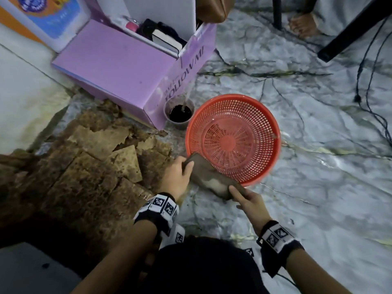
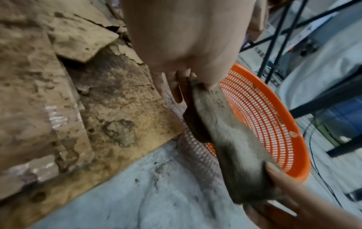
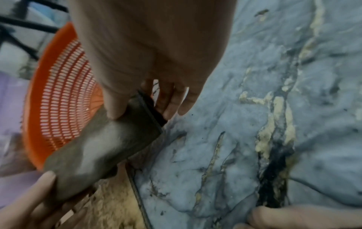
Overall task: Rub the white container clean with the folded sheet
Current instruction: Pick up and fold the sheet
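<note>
A flat rectangular container (image 1: 212,181), smeared grey-brown with pale whitish patches, hangs tilted over the near rim of a red mesh basket (image 1: 273,124). My left hand (image 1: 178,175) grips its far left end, thumb on top. My right hand (image 1: 244,198) pinches the near right end, thumb on the upper face and fingers beneath. The left wrist view shows the container (image 2: 235,147) running from the left hand (image 2: 188,82) down to the right hand (image 2: 293,201). In the right wrist view the right hand (image 3: 141,108) holds the container (image 3: 94,151). I see no folded sheet in either hand.
Soiled brown cardboard pieces (image 1: 84,166) cover the floor on the left. A purple box (image 1: 110,66) stands behind, with a cup of dark liquid (image 1: 180,113) beside the basket. Black cables (image 1: 369,81) and a dark furniture leg (image 1: 350,32) lie at the far right on marble-patterned floor.
</note>
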Action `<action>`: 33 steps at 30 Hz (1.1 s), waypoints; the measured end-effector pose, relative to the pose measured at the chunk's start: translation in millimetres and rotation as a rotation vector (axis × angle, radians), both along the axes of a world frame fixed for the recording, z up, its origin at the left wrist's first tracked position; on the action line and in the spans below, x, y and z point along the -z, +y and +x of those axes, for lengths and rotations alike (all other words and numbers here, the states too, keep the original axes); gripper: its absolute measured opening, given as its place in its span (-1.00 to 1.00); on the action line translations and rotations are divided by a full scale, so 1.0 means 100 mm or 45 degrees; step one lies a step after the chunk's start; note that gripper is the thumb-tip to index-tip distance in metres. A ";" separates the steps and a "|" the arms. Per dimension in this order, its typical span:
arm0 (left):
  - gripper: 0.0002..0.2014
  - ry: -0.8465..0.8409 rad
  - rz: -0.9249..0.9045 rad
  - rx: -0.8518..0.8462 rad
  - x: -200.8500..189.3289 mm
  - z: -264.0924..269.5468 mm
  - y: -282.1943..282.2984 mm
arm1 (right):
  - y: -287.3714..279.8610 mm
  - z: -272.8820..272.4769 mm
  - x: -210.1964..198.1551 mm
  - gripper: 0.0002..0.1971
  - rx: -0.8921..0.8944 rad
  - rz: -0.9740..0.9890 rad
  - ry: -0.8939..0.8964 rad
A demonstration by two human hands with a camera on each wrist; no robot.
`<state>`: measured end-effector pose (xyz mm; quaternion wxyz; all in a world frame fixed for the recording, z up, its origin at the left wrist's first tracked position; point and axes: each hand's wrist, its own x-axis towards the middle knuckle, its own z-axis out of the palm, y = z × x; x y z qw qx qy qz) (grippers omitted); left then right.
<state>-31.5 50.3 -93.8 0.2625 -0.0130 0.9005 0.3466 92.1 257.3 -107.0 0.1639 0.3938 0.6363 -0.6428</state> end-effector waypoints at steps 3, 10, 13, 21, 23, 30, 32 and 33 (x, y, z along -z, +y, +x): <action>-0.67 0.042 -0.009 0.025 -0.06 -0.01 -0.05 | 0.02 -0.01 -0.05 -0.83 -0.097 0.124 0.061; -0.75 0.112 0.108 0.018 -0.37 0.06 -0.17 | 0.03 -0.12 -0.36 -0.69 -0.390 0.444 0.272; -0.80 0.230 0.196 -0.065 -0.65 0.08 -0.27 | 0.03 -0.26 -0.66 -0.66 -0.486 0.517 0.439; -0.86 0.673 0.310 -0.314 -1.85 0.29 -0.73 | -0.28 -0.78 -2.09 -0.68 -0.741 0.597 0.934; -0.88 0.784 0.324 -0.402 -2.15 0.42 -0.88 | -0.43 -0.83 -2.46 -0.72 -0.837 0.607 1.046; -0.77 0.975 0.394 -0.703 -3.09 1.11 -1.48 | -1.05 -0.69 -3.56 -0.78 -1.116 0.577 1.278; -0.76 1.026 0.404 -0.793 -3.30 1.38 -1.67 | -1.31 -0.60 -3.81 -0.78 -1.189 0.596 1.345; -0.77 1.046 0.415 -0.843 -3.40 1.53 -1.79 | -1.46 -0.54 -3.93 -0.76 -1.230 0.607 1.383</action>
